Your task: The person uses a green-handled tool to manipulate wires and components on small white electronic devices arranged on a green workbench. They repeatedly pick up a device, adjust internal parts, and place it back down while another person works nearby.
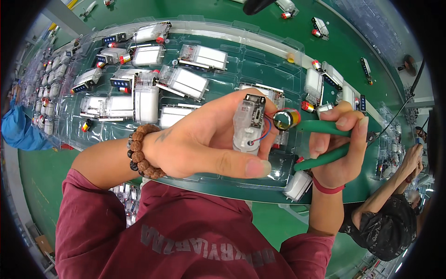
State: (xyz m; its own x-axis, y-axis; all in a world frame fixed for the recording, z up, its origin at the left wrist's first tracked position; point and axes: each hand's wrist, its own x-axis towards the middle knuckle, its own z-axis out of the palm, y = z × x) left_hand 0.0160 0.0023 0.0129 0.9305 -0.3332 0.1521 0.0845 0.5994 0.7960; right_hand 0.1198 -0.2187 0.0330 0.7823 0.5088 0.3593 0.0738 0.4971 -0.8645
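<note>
Left hand [209, 139] is pinching a clear plastic housing [248, 128] upright, long axis running top to bottom. A small brass-coloured motor [285, 119] is hanging on red and blue wires just right of it. Right hand [341, 149] is closing around green-handled pliers [320, 144], tips touching the motor, above the tabletop [344, 51].

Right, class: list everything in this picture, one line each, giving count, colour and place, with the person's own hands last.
clear plastic tray: one, transparent, across the green bench.
white housings: many, white and clear, in the tray's pockets.
small motors: several, silver with red ends, right of the tray.
handheld housing: one, clear, red and blue wires, in the left hand.
brass motor: one, beside the handheld housing.
green-handled pliers: one, in the right hand.
bead bracelet: one, brown, left wrist.
co-worker: one, lower right.
left hand: one, centre.
right hand: one, right.
</note>
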